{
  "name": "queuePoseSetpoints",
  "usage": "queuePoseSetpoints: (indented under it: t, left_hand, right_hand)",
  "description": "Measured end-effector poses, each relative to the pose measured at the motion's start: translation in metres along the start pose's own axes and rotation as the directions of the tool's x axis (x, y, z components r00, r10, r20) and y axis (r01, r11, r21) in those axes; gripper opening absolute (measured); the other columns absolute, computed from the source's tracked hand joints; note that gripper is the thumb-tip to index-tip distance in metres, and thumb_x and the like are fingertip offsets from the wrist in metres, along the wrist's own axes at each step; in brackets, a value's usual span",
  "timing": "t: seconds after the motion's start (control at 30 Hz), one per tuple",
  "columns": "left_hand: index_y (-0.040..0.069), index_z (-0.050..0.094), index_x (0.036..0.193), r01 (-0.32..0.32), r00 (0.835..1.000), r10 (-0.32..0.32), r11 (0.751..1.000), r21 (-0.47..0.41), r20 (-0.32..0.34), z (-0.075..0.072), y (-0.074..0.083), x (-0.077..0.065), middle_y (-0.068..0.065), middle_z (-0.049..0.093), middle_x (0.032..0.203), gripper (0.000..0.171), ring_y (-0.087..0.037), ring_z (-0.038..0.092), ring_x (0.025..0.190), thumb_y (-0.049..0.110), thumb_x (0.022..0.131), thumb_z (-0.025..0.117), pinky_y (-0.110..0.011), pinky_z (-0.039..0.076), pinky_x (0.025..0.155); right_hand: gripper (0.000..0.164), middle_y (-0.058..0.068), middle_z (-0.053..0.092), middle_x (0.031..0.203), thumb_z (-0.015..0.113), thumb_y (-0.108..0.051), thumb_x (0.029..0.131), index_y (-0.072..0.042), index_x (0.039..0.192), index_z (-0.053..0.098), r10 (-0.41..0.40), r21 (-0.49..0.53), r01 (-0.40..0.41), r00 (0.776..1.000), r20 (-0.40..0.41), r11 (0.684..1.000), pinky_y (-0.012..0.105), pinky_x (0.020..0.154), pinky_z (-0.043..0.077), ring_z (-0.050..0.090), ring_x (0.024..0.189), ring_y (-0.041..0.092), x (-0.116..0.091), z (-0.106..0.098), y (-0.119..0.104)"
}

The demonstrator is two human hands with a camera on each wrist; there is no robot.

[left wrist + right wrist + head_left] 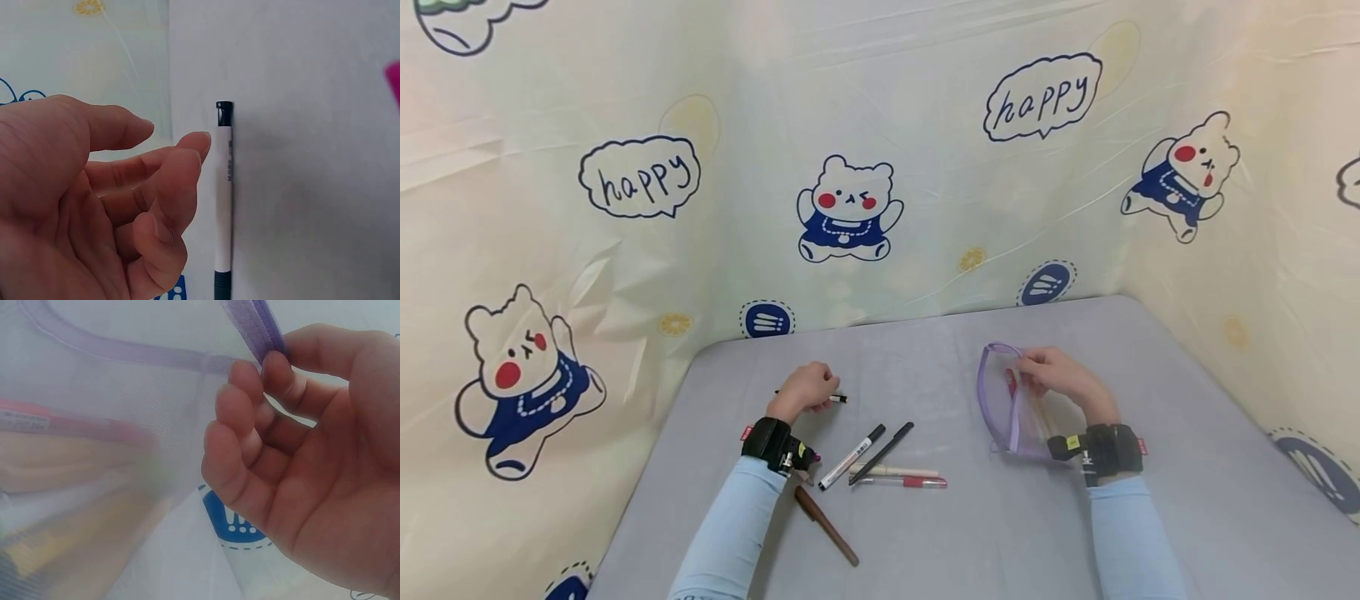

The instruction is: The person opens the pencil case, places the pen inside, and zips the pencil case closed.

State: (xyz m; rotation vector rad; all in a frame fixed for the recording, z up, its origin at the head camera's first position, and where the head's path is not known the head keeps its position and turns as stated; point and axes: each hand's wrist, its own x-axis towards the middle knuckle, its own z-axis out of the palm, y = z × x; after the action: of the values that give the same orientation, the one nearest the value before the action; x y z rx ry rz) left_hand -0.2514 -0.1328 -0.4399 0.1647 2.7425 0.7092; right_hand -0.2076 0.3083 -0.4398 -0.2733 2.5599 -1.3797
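Observation:
My left hand (806, 388) is over a white pen with black ends (223, 197) at the table's left. In the left wrist view its fingers are loosely bent, and a gap separates the thumb from the fingertips, with the pen lying just beyond them. At the right, my right hand (1060, 377) pinches the purple edge (253, 331) of a see-through mesh pouch (981, 392) between thumb and forefinger. Inside the pouch lie a red pen (75, 425) and several pale and yellowish items, blurred by the mesh.
Between the hands lie a white marker (852, 457), a black pen (883, 452), a beige pen (902, 471) and a clear pen with a red grip (917, 482). A brown pen (827, 527) lies nearer. Patterned curtains (910, 275) border the grey table (970, 542).

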Motion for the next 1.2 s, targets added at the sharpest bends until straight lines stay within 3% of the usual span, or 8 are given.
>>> queuePoseSetpoints:
  t: [0.43, 0.77, 1.03, 1.2]
  left_hand:
    - [0.004, 0.063, 0.103, 0.051, 0.998, -0.050, 0.998, -0.024, 0.043, 0.009, -0.008, 0.002, -0.011, 0.068, 0.080, 0.025, -0.024, 0.063, 0.066, 0.026, 0.100, 0.051, -0.030, 0.045, 0.056]
    - [0.006, 0.061, 0.094, 0.060, 0.998, -0.059, 0.998, -0.025, 0.034, 0.015, -0.014, 0.006, -0.009, 0.065, 0.073, 0.020, -0.021, 0.061, 0.059, 0.022, 0.099, 0.052, -0.028, 0.045, 0.050]
    - [0.007, 0.063, 0.095, 0.121, 0.989, -0.119, 0.993, -0.016, 0.088, 0.014, -0.014, 0.007, -0.009, 0.065, 0.073, 0.016, -0.020, 0.062, 0.055, 0.022, 0.096, 0.058, -0.027, 0.042, 0.047]
    - [0.007, 0.064, 0.091, 0.106, 0.992, -0.105, 0.994, -0.017, 0.064, 0.017, -0.015, 0.002, -0.007, 0.064, 0.069, 0.016, -0.018, 0.060, 0.053, 0.020, 0.096, 0.057, -0.027, 0.042, 0.047]
  right_hand:
    - [0.029, 0.008, 0.052, 0.068, 0.052, -0.017, 0.100, 0.006, 0.082, 0.055, -0.006, 0.011, 0.006, 1.000, 0.002, 1.000, 0.035, 0.063, 0.051, 0.055, 0.064, 0.022, -0.005, 0.001, -0.003]
    - [0.029, 0.009, 0.053, 0.068, 0.052, -0.018, 0.100, 0.005, 0.083, 0.056, 0.010, 0.003, -0.010, 1.000, 0.003, 1.000, 0.034, 0.063, 0.050, 0.053, 0.064, 0.020, -0.005, 0.000, 0.002]
    - [0.030, 0.011, 0.052, 0.067, 0.050, -0.013, 0.100, 0.011, 0.083, 0.053, 0.001, 0.026, -0.001, 1.000, -0.003, 1.000, 0.037, 0.063, 0.052, 0.057, 0.064, 0.024, -0.009, -0.001, -0.008]
    - [0.029, 0.007, 0.053, 0.068, 0.051, -0.016, 0.100, 0.007, 0.082, 0.055, 0.004, 0.018, -0.004, 1.000, -0.005, 1.000, 0.035, 0.064, 0.052, 0.058, 0.064, 0.021, -0.005, -0.002, 0.003]
